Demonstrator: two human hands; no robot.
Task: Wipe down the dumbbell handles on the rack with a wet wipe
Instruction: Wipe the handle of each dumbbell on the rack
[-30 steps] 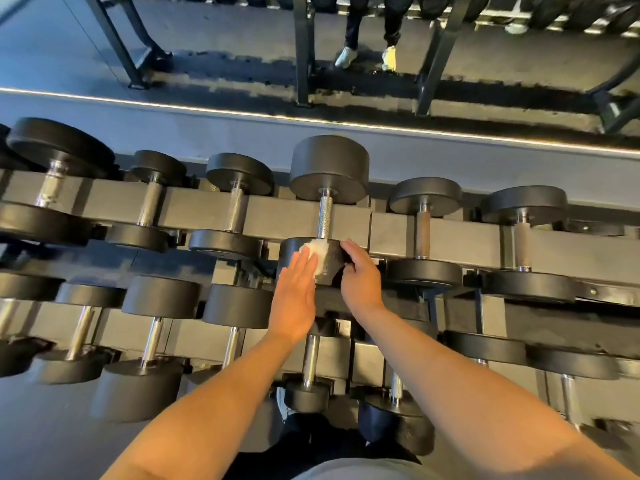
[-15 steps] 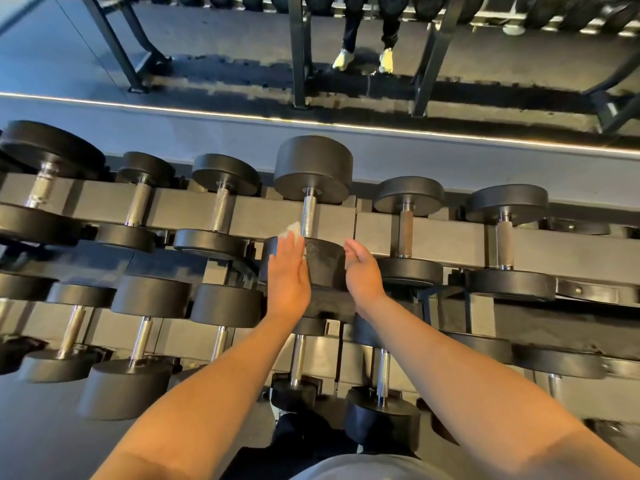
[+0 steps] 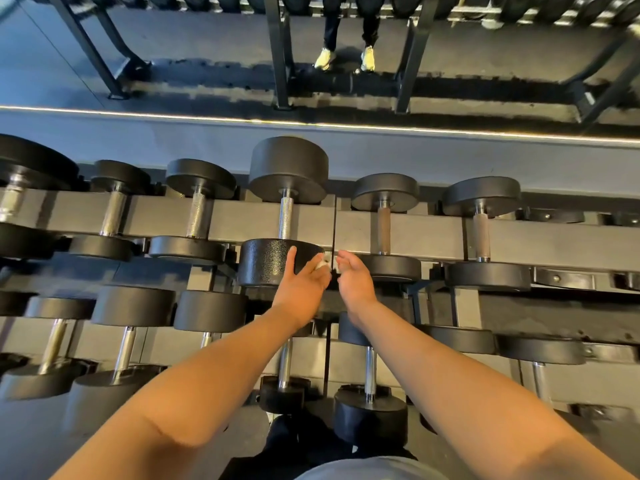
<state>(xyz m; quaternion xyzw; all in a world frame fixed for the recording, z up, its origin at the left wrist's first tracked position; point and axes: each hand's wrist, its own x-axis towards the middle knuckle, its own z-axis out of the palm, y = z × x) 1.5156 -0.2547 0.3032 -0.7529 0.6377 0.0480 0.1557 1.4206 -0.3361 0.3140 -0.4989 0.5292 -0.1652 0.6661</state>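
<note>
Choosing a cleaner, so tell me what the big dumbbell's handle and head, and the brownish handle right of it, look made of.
Big dumbbell's handle: bright metal, likely chromed steel. It glints and shows knurling.
Its near head: black pebbled coating with a slight sheen, probably rubber or urethane.
Brownish handle: dull, no glint. It could be rusted or worn metal, or a grip sleeve.

A single head-worn camera looks forward and steeply down onto the dumbbell rack [image 3: 242, 218] from close above its near side (wide-angle, so edges bend). Both forearms [image 3: 207, 393] reach in toward the rack; beyond it lies floor [image 3: 194, 43].
</note>
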